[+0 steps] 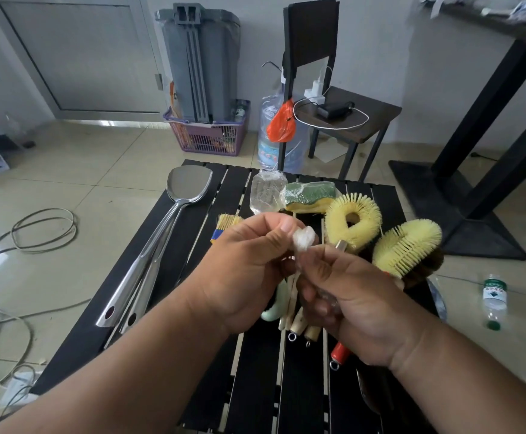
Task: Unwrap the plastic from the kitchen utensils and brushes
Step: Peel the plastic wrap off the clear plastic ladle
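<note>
**Figure: Stripping plastic, mid-pile**

My left hand (249, 264) pinches a crumpled wad of plastic (304, 239) between thumb and fingers, held above the middle of the slatted table (167, 245). My right hand (349, 296) curls around clear film and, I judge, a utensil handle beneath it. The sponge (310, 195) near the far edge remains wrapped. Next, I judge: discard the wad, then pull the remaining film free.
</note>
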